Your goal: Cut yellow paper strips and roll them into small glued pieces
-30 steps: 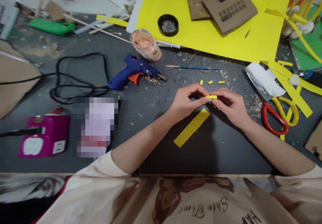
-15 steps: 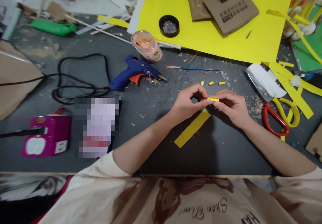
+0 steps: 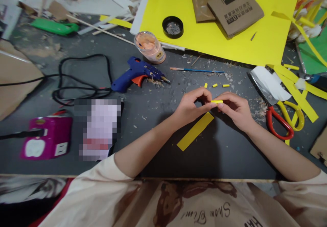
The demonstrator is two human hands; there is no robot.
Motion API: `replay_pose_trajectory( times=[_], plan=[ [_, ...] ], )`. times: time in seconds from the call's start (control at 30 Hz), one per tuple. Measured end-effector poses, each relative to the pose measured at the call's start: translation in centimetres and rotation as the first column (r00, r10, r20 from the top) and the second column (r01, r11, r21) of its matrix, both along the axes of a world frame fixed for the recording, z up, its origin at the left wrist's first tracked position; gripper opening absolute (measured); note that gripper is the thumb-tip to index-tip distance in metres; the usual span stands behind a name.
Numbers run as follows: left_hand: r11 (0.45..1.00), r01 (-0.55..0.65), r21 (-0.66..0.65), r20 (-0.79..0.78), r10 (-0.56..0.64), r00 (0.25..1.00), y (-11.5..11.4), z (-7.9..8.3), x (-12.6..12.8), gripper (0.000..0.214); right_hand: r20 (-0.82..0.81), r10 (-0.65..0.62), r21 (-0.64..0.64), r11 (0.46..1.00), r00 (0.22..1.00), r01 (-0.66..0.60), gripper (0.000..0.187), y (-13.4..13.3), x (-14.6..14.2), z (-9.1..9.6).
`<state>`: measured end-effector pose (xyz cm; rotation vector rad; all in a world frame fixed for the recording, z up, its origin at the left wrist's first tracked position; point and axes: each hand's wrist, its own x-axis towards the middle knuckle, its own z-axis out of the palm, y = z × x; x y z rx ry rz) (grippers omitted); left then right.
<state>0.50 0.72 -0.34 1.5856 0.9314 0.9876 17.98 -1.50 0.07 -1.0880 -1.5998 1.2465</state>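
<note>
A small yellow paper roll is pinched between both hands above the dark table. My left hand grips its left end with thumb and fingertips. At the other end, the thumb and fingers of my right hand are closed on it. A flat yellow paper strip lies on the table below the hands. Just beyond the fingers, several short yellow rolls, one of them this roll, lie in a row.
A blue glue gun, an open jar and a paintbrush lie beyond the hands. Red-and-yellow-handled scissors rest at right near paper strips. At left are a phone and a magenta box. Yellow sheets cover the back.
Both hands stay in nearly the same place, still pinching the yellow roll. The whole view has shifted very slightly; nothing else visibly differs.
</note>
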Motion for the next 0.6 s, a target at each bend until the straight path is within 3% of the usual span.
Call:
replay_pose_trajectory(
  times=[0.17, 0.6],
  plan=[
    [0.999, 0.011, 0.03, 0.0, -0.011, 1.0, 0.07, -0.12, -0.01, 0.023, -0.068, -0.08, -0.066, 0.995, 0.994, 0.075, 0.009, -0.1, -0.19, -0.12],
    [0.999, 0.032, 0.013, 0.031, -0.032, 0.999, 0.0, -0.03, -0.09, 0.006, -0.058, -0.078, -0.033, 0.997, 0.995, 0.076, 0.006, -0.09, -0.43, -0.23]
  ],
)
